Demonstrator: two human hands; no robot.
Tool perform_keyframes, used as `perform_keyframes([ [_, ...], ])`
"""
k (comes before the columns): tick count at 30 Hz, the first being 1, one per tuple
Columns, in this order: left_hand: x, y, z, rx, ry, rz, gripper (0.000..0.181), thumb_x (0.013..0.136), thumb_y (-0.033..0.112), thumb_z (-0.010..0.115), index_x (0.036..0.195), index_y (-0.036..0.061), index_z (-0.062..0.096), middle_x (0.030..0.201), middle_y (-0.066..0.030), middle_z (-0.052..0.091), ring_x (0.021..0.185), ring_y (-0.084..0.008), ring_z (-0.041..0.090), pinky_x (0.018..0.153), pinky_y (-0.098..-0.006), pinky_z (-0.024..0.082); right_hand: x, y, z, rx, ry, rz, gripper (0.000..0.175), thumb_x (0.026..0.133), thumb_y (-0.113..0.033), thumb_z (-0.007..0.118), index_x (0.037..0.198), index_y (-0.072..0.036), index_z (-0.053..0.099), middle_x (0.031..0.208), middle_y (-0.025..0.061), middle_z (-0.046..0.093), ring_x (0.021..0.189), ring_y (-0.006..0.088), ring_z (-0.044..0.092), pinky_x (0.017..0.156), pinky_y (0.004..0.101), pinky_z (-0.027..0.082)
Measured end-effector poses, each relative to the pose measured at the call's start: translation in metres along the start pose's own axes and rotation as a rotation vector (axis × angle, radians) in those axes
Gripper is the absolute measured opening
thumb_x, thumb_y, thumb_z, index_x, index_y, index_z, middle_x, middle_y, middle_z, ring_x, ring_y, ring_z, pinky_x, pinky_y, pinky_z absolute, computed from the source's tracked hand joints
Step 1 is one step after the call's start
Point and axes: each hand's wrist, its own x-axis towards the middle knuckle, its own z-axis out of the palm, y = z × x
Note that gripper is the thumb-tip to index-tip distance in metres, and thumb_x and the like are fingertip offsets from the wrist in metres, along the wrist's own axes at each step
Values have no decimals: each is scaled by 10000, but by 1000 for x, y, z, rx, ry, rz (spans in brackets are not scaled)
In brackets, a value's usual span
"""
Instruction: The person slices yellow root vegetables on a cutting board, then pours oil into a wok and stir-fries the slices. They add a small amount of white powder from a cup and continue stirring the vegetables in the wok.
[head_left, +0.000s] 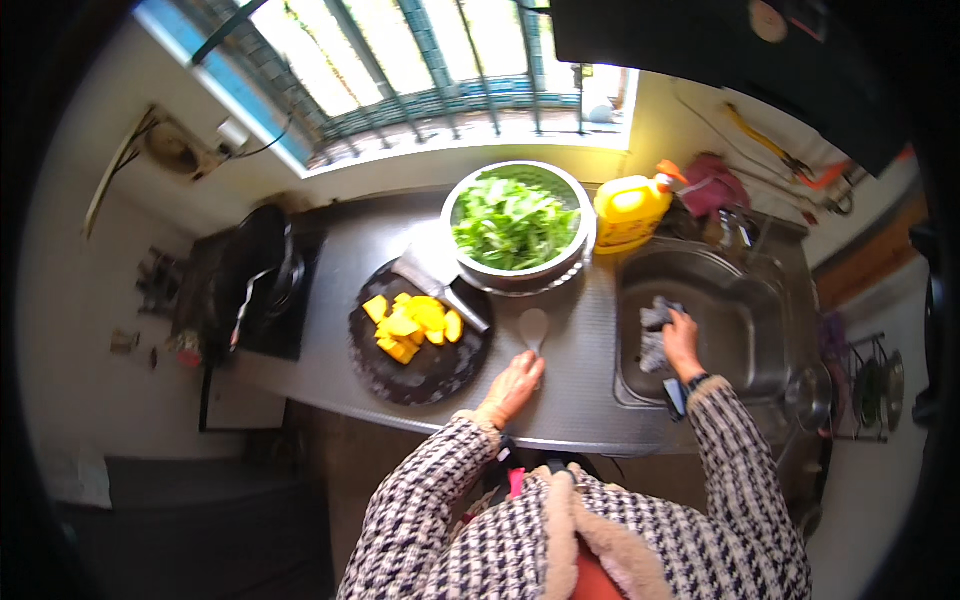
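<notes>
My left hand (516, 386) is at the counter's front, fingers around the handle of a pale rice paddle (534, 327) that lies on the steel worktop. Over the sink (735, 330), my right hand (681, 343) grips a grey cloth (654, 346), which hangs in loose folds. Left of the paddle is a round dark chopping board (420, 379) bearing yellow chunks, perhaps pumpkin (409, 324). A cleaver (466, 309) rests across the board's upper right edge. Behind the paddle stands a metal bowl (517, 279) full of green leaves (514, 221).
A yellow pump bottle (634, 214) stands between bowl and sink. The tap (733, 229) is at the sink's back, near a maroon cloth (712, 186). At the left a dark wok (251, 255) sits on the stove. A barred window (450, 90) is behind the counter.
</notes>
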Motion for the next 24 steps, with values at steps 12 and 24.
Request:
perform_keyframes([
  [12, -125, 13, -52, -148, -18, -4, 420, 781, 12, 592, 1199, 41, 560, 1347, -206, 461, 1229, -358, 489, 1010, -398, 447, -113, -171, 4, -39, -137, -303, 458, 786, -88, 640, 1242, -112, 601, 1413, 202, 396, 1257, 400, 395, 1038, 499, 365],
  [24, -346, -47, -45, -273, 358, -546, 205, 842, 56, 570, 1033, 52, 643, 1183, -155, 552, 1094, -334, 570, 908, -384, 501, -157, -214, 42, 126, -3, -650, 145, 730, 28, 643, 849, -49, 611, 979, 124, 559, 971, 322, 513, 864, 422, 442],
])
